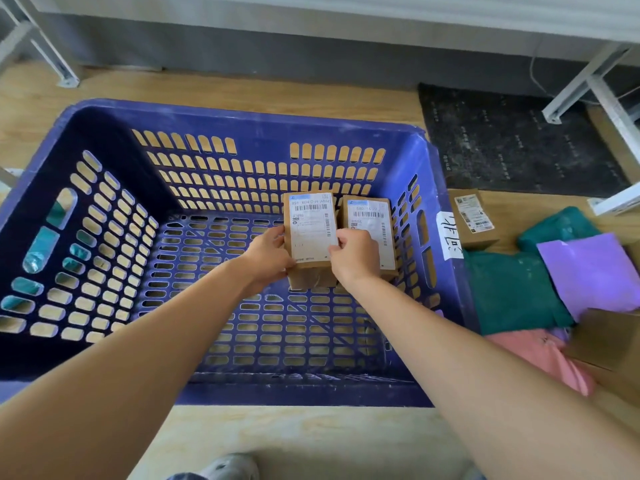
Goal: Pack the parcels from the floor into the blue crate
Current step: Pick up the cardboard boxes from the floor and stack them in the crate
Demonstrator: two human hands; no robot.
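A big blue slotted crate point(242, 116) stands on the wooden floor in front of me. Inside it, at the far right, both hands hold a small brown cardboard parcel point(311, 223) with a white label. My left hand point(268, 252) grips its left side and my right hand point(353, 254) pinches its right edge. A second labelled brown parcel point(372, 216) stands just to its right, against the crate's right wall. On the floor right of the crate lie a small brown box point(472, 220), green bags point(512, 292), a purple bag point(595, 271) and a pink bag point(540, 358).
A black mat point(512, 140) lies on the floor behind the parcels. White metal frame legs point(581, 84) stand at the back right and back left. A larger cardboard box point(609, 341) sits at the right edge. My shoe point(228, 467) shows at the bottom.
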